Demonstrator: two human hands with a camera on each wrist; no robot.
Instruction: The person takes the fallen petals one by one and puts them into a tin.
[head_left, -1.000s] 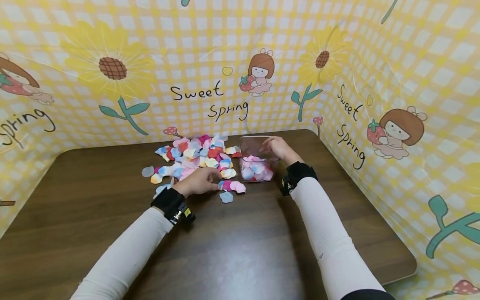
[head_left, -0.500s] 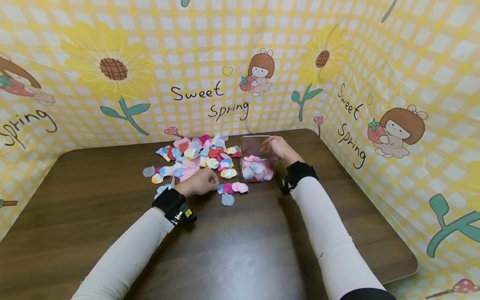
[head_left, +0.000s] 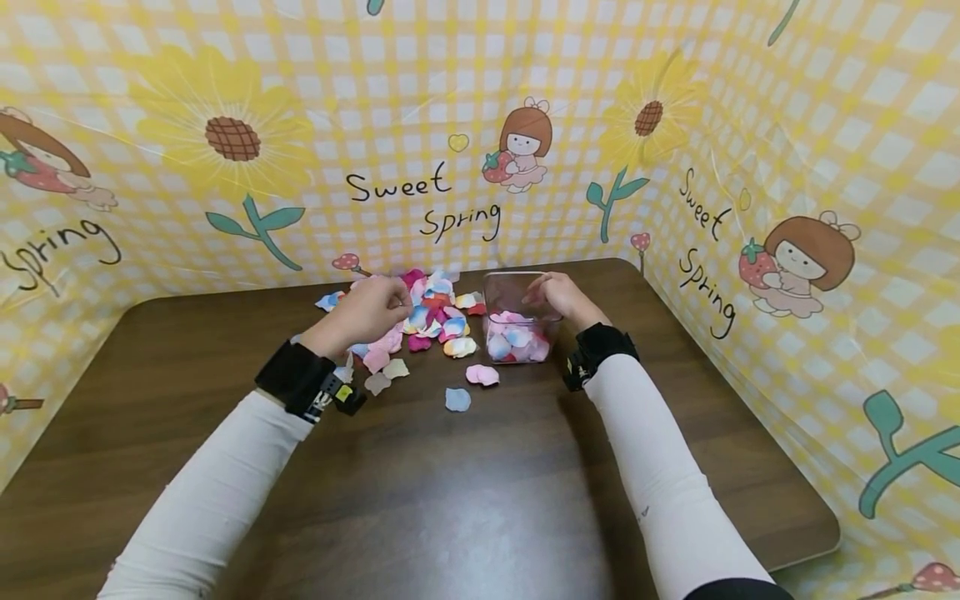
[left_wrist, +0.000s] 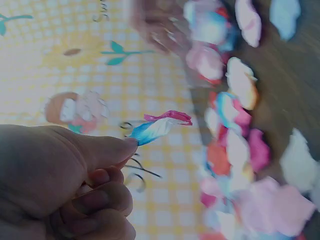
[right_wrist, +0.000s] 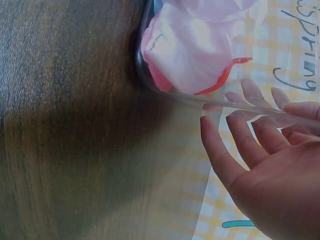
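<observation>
Head view — left hand (head_left: 371, 307) pinches a petal (left_wrist: 159, 127); right hand's (head_left: 557, 293) fingers rest straight against the clear box (head_left: 510, 287).

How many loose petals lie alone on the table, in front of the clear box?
2: a pink petal nearest the clear box, and a blue petal closer to the person. Others near the pile may be hidden by the left hand.

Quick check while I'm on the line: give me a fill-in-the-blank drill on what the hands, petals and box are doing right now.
1. The left hand pinches one ____ between thumb and fingers.
2. The right hand rests on the rim of the clear ____, which already has petals in it.
3. The petal pile lies on the table to the ____ of the box.
4. The right hand's fingers are ____, not curled.

Missing words: petal; box; left; straight
</observation>
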